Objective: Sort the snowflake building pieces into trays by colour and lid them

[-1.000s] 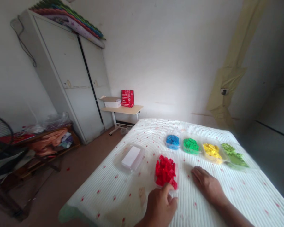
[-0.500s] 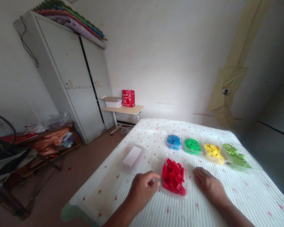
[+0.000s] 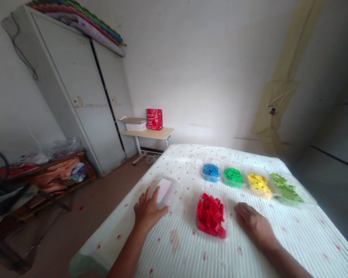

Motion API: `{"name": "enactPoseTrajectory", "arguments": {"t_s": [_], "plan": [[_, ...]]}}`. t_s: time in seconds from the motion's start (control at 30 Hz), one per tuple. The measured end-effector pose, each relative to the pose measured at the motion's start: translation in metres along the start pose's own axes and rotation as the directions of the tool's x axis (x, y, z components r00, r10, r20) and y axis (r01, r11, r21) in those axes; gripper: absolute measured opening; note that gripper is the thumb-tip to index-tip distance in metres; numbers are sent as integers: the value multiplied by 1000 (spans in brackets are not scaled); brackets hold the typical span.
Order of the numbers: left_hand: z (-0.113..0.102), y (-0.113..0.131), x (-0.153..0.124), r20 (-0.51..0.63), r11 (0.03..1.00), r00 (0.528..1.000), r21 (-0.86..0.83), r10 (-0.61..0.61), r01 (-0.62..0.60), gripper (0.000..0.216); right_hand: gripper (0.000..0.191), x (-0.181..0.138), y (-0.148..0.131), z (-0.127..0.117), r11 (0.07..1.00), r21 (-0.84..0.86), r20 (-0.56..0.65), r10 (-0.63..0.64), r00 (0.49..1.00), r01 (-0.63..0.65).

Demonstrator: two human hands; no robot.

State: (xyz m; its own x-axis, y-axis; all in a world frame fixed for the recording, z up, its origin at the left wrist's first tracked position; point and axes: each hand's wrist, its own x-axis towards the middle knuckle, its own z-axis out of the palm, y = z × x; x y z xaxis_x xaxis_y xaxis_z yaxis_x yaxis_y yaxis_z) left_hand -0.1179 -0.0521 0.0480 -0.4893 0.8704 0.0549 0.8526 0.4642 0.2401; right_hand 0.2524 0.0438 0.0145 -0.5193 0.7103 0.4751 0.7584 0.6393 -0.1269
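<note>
My left hand (image 3: 149, 209) has its fingers spread over the near left side of a clear plastic container (image 3: 174, 190). A white rectangular card (image 3: 165, 189) shows in that container, and the fingertips partly cover it. Whether they touch it I cannot tell. On the cloth at the right rests my right hand (image 3: 255, 226), palm down, its fingers curled together and nothing visible in them. Between my hands stands a clear tub (image 3: 226, 222) filled with small red plastic pieces (image 3: 211, 214).
Farther back, a row of clear tubs holds blue pieces (image 3: 210, 172), green pieces (image 3: 233, 176), yellow pieces (image 3: 259, 183) and light green pieces (image 3: 285, 188). A ribbed white cloth (image 3: 191, 255) covers the table. Beyond are a small table (image 3: 153, 133) with a red bag (image 3: 154, 119) and a grey cabinet (image 3: 75, 88).
My left hand has left the side of the red pieces' tub and moved left to the container with the card, its fingers now spread. My right hand stays in place.
</note>
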Motion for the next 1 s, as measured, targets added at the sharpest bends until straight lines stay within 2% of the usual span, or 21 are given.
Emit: {"name": "enactPoseTrajectory", "arguments": {"t_s": [0.27,0.5,0.8,1.0], "plan": [[0,-1,0,34,998,999,-46,-32,34,75,28,0,0,0,1000,-22,12,0,1000,0],[1,-5,2,20,997,999,-66,-41,43,76,28,0,0,0,1000,-22,3,1,1000,-1],[-1,-1,0,-66,997,997,-67,-44,39,68,28,0,0,1,1000,-11,6,9,1000,-9],[-3,2,-3,-206,998,977,-39,-50,43,63,28,0,-1,0,1000,-5,-9,5,1000,-5]]}}
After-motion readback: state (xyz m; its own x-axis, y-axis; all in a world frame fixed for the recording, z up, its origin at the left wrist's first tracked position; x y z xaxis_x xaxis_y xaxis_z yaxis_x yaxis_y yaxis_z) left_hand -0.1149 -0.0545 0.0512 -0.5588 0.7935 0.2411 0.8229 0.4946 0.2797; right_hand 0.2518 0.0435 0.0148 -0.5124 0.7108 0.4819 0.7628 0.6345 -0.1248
